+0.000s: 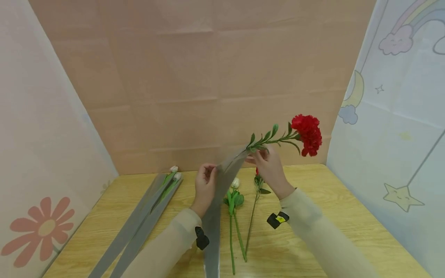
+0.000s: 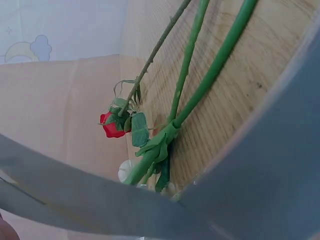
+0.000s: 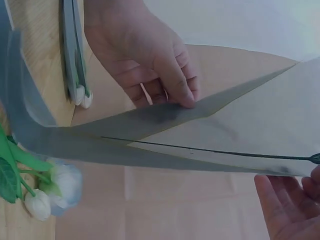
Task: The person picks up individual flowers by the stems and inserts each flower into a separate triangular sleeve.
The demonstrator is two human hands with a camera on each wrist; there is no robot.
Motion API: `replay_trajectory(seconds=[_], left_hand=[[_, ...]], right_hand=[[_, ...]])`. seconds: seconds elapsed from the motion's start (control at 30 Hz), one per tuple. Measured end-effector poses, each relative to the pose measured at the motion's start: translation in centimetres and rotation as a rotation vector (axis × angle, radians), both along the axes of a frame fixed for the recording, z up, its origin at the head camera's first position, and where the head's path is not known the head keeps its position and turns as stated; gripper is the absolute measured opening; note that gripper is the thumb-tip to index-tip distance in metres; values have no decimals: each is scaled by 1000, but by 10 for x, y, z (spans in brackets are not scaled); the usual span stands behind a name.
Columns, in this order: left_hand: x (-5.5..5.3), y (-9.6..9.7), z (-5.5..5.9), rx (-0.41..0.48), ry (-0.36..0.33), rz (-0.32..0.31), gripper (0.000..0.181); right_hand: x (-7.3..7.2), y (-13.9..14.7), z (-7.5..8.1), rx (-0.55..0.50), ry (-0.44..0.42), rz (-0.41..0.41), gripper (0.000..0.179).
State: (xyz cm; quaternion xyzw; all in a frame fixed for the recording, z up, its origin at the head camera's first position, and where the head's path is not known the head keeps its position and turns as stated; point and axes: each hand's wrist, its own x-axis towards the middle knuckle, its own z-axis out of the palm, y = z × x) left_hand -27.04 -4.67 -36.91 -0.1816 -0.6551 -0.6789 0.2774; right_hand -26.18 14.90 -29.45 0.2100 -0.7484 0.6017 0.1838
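Pinches edge of grey sleeve (image 1: 224, 183) at mid-frame with left hand (image 1: 204, 186); with right hand (image 1: 272, 169), apart from left, grips red carnation (image 1: 308, 136), right of centre, by leafy stem, partly inside sleeve. Lower centre, on wood-grain table (image 1: 358, 227): loose white tulips (image 1: 235, 183), red rose (image 1: 257, 172). Centre-left: sleeved white tulips (image 1: 177, 176).

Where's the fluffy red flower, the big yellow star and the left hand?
Fluffy red flower (image 1: 307, 135): head view, on its petals.
Big yellow star (image 1: 402, 197): head view, its middle.
Left hand (image 1: 204, 187): head view, its middle.

sleeves (image 1: 321, 227): cream, long
left camera (image 1: 202, 239): black, behind left hand (image 1: 205, 185)
right camera (image 1: 272, 221): black, yellow patch (image 1: 280, 219), behind right hand (image 1: 272, 172)
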Motion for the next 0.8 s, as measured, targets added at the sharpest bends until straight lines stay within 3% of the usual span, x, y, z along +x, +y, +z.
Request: replay_trajectory(seconds=[0.2, 0.53, 0.63, 0.8], left_hand=[[-3, -5, 11, -34, -81, -60, 19], [-15, 0, 36, -138, -54, -81, 16], [-21, 0, 36, -152, -83, -97, 16], [-35, -3, 31, -63, -81, -67, 18]], right_hand=[[-7, -2, 10, 18, 19, -19, 23], [-16, -8, 39, 128, 58, -115, 20], [-18, -10, 43, 152, 89, -125, 19], [-19, -10, 37, 180, 112, -103, 21]])
